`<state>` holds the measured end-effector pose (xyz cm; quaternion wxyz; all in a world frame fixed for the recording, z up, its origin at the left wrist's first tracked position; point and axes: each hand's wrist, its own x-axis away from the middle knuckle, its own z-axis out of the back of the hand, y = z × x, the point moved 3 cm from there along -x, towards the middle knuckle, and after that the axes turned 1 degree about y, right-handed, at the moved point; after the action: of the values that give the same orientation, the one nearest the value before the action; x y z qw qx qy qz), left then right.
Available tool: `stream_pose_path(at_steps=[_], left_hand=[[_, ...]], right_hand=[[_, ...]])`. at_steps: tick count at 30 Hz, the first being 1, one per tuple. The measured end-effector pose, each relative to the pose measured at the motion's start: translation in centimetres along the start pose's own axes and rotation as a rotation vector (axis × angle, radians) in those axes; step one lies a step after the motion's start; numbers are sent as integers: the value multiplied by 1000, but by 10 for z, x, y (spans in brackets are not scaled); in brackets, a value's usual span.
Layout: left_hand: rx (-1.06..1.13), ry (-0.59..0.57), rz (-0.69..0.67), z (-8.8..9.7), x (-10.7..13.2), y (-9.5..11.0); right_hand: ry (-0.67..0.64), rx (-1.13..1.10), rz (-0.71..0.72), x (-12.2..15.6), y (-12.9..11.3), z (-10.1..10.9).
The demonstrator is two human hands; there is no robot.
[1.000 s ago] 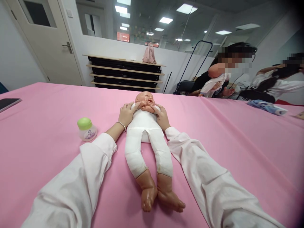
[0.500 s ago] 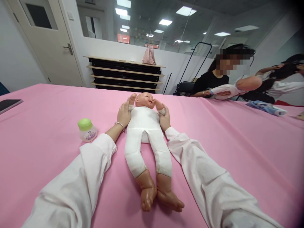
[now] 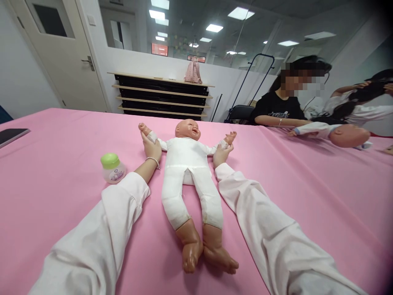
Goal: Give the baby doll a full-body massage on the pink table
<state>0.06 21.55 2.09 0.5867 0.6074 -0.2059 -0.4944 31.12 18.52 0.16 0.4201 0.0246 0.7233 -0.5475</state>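
A baby doll with a white cloth body lies on its back on the pink table cover, its head away from me and its feet towards me. Both doll arms are spread out to the sides. My left hand is closed round the doll's arm on the left, near its wrist. Round the other arm, at the wrist, my right hand is closed in the same way. The doll's plastic hands stick out above my fingers. A jar with a green lid stands left of my left forearm.
A dark phone-like device lies at the left table edge. Across the table on the right, a person in black handles another doll; a second person is beyond. A low shelf with a pink bag stands behind.
My hands have moved apart, drawing the doll's arms from beside its head out to the sides. The other person's doll has been lowered towards the table and to the right.
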Motion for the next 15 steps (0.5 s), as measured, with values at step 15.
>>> stream_pose_path(at_steps=[15], left_hand=[[-566, -421, -665, -15, 27, 36]], right_hand=[[-579, 188, 511, 28, -68, -20]])
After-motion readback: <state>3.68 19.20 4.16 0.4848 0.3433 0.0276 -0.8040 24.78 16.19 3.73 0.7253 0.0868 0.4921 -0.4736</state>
